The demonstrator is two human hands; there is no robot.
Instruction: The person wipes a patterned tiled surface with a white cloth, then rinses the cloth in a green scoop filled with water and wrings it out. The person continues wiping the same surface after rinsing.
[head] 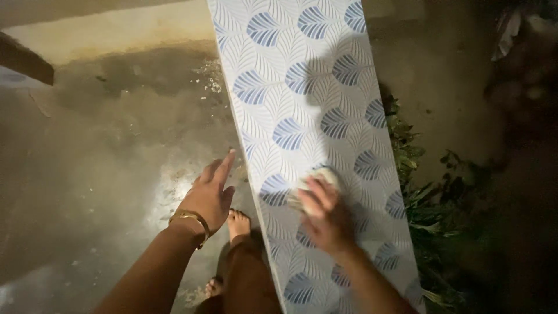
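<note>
Here, a long panel (302,116) patterned with blue and grey leaf shapes on white, running from the top of the view down to the bottom edge, tilted slightly so its near end sits right of centre. Pressed flat on its surface, about two thirds of the way down — a pale, rounded pad or cloth (314,185), partly covered. On top of that pad, the right hand (326,218), blurred, fingers curved over it and clasping it against the panel; sharper detail of the hold lost to the blur. Beside the panel's left edge, the left hand (210,195), spread open and flat, clasping nothing, fingertips reaching toward the panel's rim; whether touching or just short of it, hard to tell. Around that wrist, a gold bangle (190,221). Below and between the two forearms, a bare foot (238,224) on the wet, glistening concrete floor (104,163), with toes of a second foot (214,286) lower down. Scattered pale specks on the floor near the panel's upper left edge. To the right of the panel — dark green leafy plants (433,203), dim in shadow. At far left, a dark beam (23,58) crossing the corner.
</note>
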